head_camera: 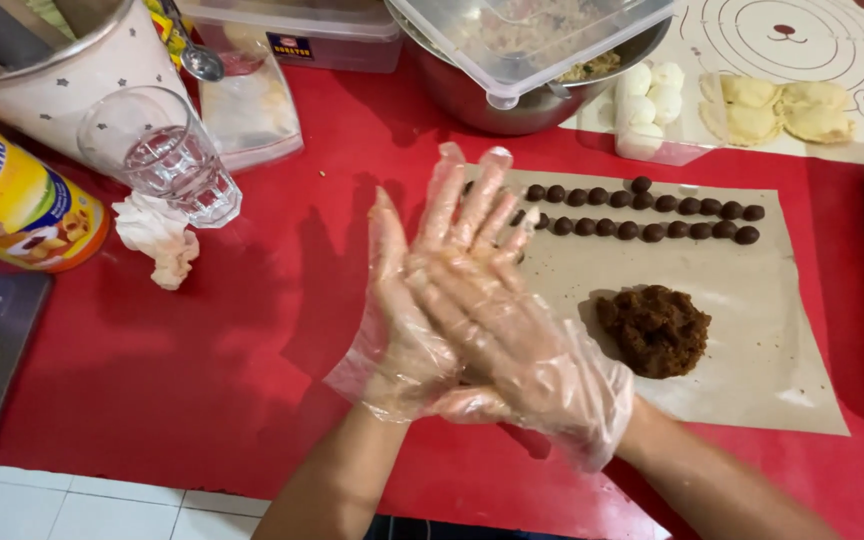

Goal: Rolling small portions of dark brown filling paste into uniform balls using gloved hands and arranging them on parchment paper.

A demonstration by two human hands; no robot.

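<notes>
The dough mound (655,330) lies on the paper sheet (752,350), behind it two rows of balls (652,212).

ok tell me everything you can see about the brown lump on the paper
The brown lump is a rough, crumbly mound of dark brown paste, moist-looking and uneven. It lies on the tan paper sheet, below two rows of small dark balls of the same colour. Nothing touches it but the paper; the gloved right hand is just to its left, pressed against the left hand.

gloves (512,340): thin clear plastic, crinkled, glossy
surface (252,330): red, smooth, matt
sheet (752,300): brown paper, matt
bowl (512,105): shiny metal
tumbler (167,155): clear glass
lump (655,330): dark, rough, crumbly
</notes>
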